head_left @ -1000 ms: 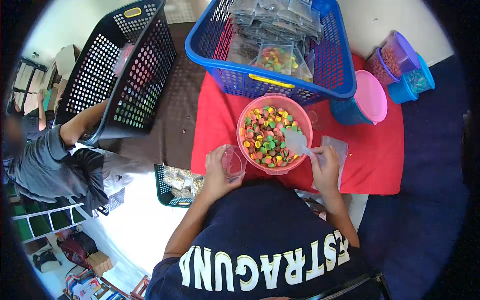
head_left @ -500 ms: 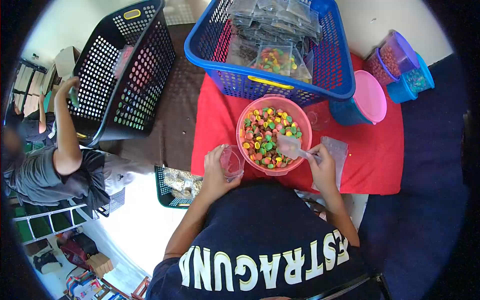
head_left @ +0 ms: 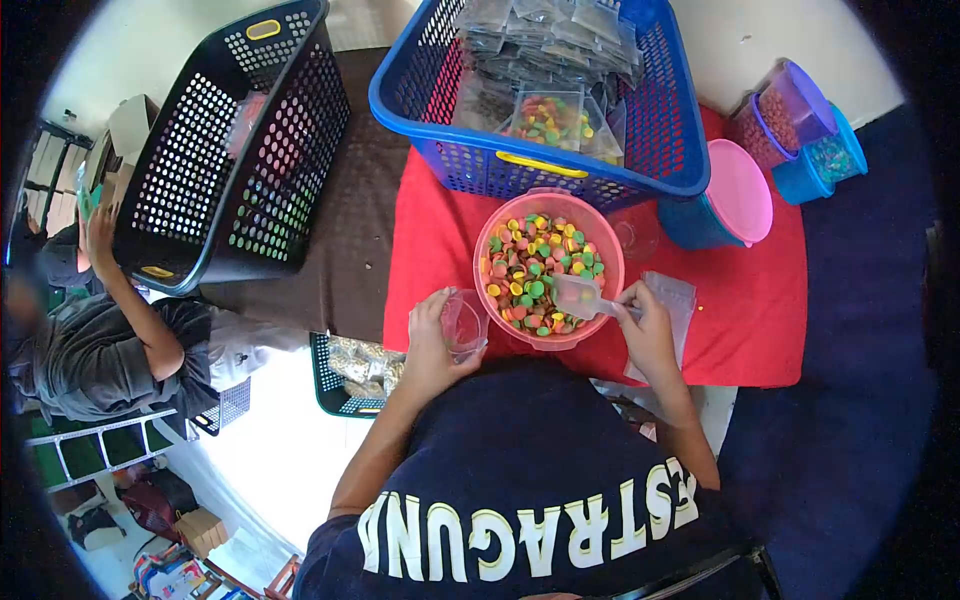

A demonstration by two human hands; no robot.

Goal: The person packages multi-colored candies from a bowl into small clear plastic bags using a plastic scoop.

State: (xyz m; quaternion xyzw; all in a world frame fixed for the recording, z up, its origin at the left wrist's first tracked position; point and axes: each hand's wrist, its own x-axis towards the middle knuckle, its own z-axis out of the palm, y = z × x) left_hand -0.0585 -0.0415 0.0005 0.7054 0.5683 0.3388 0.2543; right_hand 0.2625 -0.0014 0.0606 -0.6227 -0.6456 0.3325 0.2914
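Observation:
A pink bowl (head_left: 612, 250) of small round red, yellow, green and brown candies (head_left: 535, 262) stands on the red cloth. My right hand (head_left: 648, 325) is closed around the handle of a translucent plastic scoop (head_left: 575, 294), whose blade rests over the candies at the bowl's right side. Left of the bowl, my left hand (head_left: 436, 345) grips a clear plastic cup (head_left: 464, 325) by its sides; no candies show inside it. Beside my right hand lies a stack of clear plastic bags (head_left: 676, 300), partly covered by that hand.
Behind the bowl stands a blue basket (head_left: 640, 185) holding many filled pouches (head_left: 550, 45). A pink-lidded tub (head_left: 740, 195) and smaller containers (head_left: 800, 115) are to the right. On the left are a black basket (head_left: 270, 190), a green crate (head_left: 350, 405) and another person (head_left: 110, 340).
The scoop has tilted and shifted slightly; pinkish pieces seen in its blade before no longer show there. The other person's arm has drawn back leftward from the black basket. My left hand stays put.

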